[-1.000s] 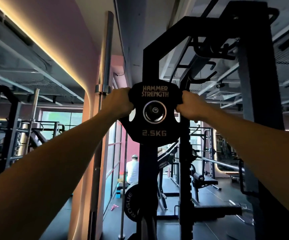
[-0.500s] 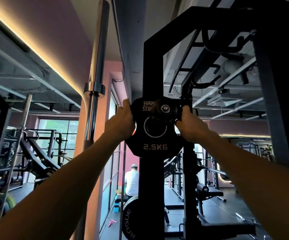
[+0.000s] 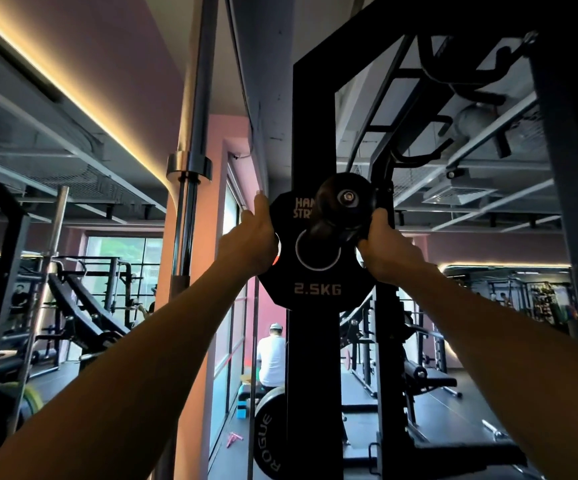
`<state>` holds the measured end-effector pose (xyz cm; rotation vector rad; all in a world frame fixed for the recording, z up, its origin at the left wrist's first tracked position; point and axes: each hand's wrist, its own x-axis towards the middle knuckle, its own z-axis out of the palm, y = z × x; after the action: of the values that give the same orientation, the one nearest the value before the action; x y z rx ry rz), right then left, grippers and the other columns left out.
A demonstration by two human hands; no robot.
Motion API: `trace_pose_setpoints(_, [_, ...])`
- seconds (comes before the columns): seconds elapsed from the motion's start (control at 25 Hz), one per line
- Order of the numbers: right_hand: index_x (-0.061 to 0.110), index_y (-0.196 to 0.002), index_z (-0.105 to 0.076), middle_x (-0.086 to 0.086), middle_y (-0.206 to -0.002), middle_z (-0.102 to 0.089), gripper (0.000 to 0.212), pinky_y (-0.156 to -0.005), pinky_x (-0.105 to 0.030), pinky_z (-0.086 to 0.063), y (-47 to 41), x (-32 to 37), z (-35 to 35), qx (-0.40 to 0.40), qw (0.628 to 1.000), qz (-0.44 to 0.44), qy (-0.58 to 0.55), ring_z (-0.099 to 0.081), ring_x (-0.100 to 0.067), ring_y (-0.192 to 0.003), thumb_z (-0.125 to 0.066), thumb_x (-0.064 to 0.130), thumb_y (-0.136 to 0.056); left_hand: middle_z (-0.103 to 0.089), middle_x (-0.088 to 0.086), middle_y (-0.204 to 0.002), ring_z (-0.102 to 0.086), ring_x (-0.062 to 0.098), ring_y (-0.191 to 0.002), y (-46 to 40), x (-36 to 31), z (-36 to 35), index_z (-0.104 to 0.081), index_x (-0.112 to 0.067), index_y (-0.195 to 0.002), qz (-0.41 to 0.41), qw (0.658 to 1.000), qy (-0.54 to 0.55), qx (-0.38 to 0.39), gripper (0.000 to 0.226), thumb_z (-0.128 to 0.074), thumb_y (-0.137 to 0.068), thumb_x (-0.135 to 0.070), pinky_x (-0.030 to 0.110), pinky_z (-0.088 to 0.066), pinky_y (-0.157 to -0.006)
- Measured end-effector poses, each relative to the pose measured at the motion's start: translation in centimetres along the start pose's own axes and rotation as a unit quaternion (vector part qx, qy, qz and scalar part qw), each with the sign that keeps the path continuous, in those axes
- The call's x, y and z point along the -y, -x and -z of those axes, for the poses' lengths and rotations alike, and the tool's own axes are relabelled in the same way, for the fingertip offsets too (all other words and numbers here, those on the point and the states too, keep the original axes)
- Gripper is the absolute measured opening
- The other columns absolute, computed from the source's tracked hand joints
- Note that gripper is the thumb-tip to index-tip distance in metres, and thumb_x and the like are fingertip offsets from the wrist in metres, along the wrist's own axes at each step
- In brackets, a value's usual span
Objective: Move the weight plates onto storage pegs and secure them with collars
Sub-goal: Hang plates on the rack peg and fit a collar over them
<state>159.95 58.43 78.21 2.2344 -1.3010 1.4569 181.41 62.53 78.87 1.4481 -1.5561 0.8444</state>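
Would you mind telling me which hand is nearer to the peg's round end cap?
Right. The right hand grips the 2.5 kg plate just below-right of the end cap; the left hand holds the plate's far left edge.

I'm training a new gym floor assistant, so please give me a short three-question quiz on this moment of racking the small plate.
1. True or false: both hands hold the 2.5KG plate.
2. Which word is printed on the larger plate lower on the rack? A) ROGUE B) EAGLE C) TITAN
3. Fill in: the round end of the storage peg shows in front of the plate's ____ half.

Key: 1. True: the left hand and the right hand grip opposite edges. 2. A. 3. Upper.
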Motion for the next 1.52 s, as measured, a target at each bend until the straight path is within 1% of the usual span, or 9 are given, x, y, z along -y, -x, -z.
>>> trace_pose_setpoints(0.16, [0.002, -0.138, -0.021, -0.023, -0.106, -0.051, 0.046, -0.089, -0.044, -0.046, 2.2, 0.5, -0.5, 0.025, 0.998, -0.053, 0.007, -0.059, -0.037, -0.105, -0.033, 0.025, -0.101, -0.038, 0.011, -0.103, -0.055, 0.034, -0.080, 2.9, 0.2, -0.2, -0.030, -0.002, -0.134, 0.016, 0.999, 0.020, 0.042, 0.042, -0.038, -0.101, -0.026, 0.040, -0.039, -0.062])
trace_pose_setpoints(0.32, [0.003, -0.112, -0.036, -0.028, -0.124, -0.037, 0.016, -0.081, -0.042, -0.046, 5.7, 0.5, 0.4, 0.116, 0.989, -0.089, -0.020, -0.059, -0.037, -0.089, -0.032, 0.014, -0.102, -0.043, 0.022, -0.121, -0.058, 0.042, -0.097, 7.5, 0.7, 0.6, -0.034, -0.007, -0.134, 0.007, 0.989, 0.014, 0.148, 0.049, -0.026, -0.102, -0.042, 0.052, -0.051, -0.079])
trace_pose_setpoints(0.48, [0.001, -0.130, -0.047, -0.015, -0.129, -0.056, 0.054, -0.092, -0.031, -0.039, 9.0, -1.1, 1.6, 0.209, 0.975, -0.074, 0.025, -0.053, -0.031, -0.118, -0.049, 0.044, -0.096, -0.049, 0.014, -0.134, -0.056, 0.033, -0.115, 11.5, 0.2, 2.4, -0.035, -0.018, -0.141, 0.039, 0.972, -0.032, 0.228, 0.064, -0.035, -0.095, -0.061, 0.040, -0.044, -0.086])
trace_pose_setpoints(0.64, [0.013, -0.140, -0.041, -0.009, -0.142, -0.047, 0.073, -0.099, -0.032, -0.038, 11.6, -2.8, 4.0, 0.252, 0.966, -0.047, 0.024, -0.047, -0.027, -0.127, -0.063, 0.054, -0.084, -0.050, 0.012, -0.132, -0.056, 0.031, -0.112, 13.9, -3.5, 5.7, -0.034, -0.025, -0.142, 0.028, 0.968, -0.016, 0.251, 0.067, -0.050, -0.087, -0.062, 0.037, -0.043, -0.087])
trace_pose_setpoints(0.76, [0.017, -0.139, -0.042, -0.007, -0.141, -0.048, 0.073, -0.097, -0.034, -0.040, 13.3, -3.4, 6.5, 0.257, 0.966, -0.019, 0.008, -0.049, -0.026, -0.124, -0.066, 0.054, -0.081, -0.051, 0.010, -0.131, -0.055, 0.031, -0.115, 15.3, -6.6, 8.3, -0.037, -0.030, -0.139, 0.045, 0.969, -0.021, 0.241, 0.069, -0.057, -0.082, -0.064, 0.045, -0.044, -0.098])
trace_pose_setpoints(0.96, [0.016, -0.140, -0.039, -0.004, -0.125, -0.058, 0.080, -0.095, -0.037, -0.045, 17.0, -5.1, 11.2, 0.278, 0.960, 0.013, 0.000, -0.056, -0.023, -0.109, -0.068, 0.057, -0.077, -0.051, 0.011, -0.135, -0.053, 0.030, -0.118, 18.9, -13.0, 12.3, -0.039, -0.026, -0.139, 0.071, 0.963, -0.063, 0.253, 0.070, -0.061, -0.082, -0.061, 0.043, -0.044, -0.099])
trace_pose_setpoints(1.16, [0.017, -0.144, -0.032, 0.000, -0.109, -0.044, 0.085, -0.091, -0.037, -0.043, 21.2, -6.5, 16.2, 0.323, 0.946, 0.028, 0.021, -0.051, -0.023, -0.103, -0.067, 0.059, -0.078, -0.052, 0.010, -0.132, -0.055, 0.029, -0.113, 22.1, -18.0, 15.9, -0.040, -0.025, -0.135, 0.087, 0.953, -0.088, 0.276, 0.073, -0.059, -0.079, -0.067, 0.048, -0.044, -0.098])
trace_pose_setpoints(1.36, [0.019, -0.146, -0.030, -0.010, -0.133, -0.049, 0.088, -0.097, -0.040, -0.043, 25.3, -7.1, 22.3, 0.323, 0.946, 0.017, 0.015, -0.051, -0.030, -0.119, -0.067, 0.059, -0.077, -0.047, 0.012, -0.141, -0.052, 0.029, -0.121, 24.8, -24.0, 20.8, -0.040, -0.024, -0.137, 0.088, 0.956, -0.077, 0.270, 0.072, -0.061, -0.080, -0.063, 0.047, -0.044, -0.100])
trace_pose_setpoints(1.52, [0.018, -0.143, -0.034, -0.007, -0.135, -0.047, 0.084, -0.097, -0.037, -0.041, 29.6, -7.3, 27.4, 0.323, 0.946, 0.008, 0.011, -0.049, -0.027, -0.121, -0.068, 0.057, -0.078, -0.047, 0.011, -0.140, -0.050, 0.029, -0.124, 28.3, -28.8, 24.5, -0.040, -0.024, -0.137, 0.076, 0.961, -0.057, 0.259, 0.070, -0.062, -0.081, -0.061, 0.046, -0.043, -0.101])
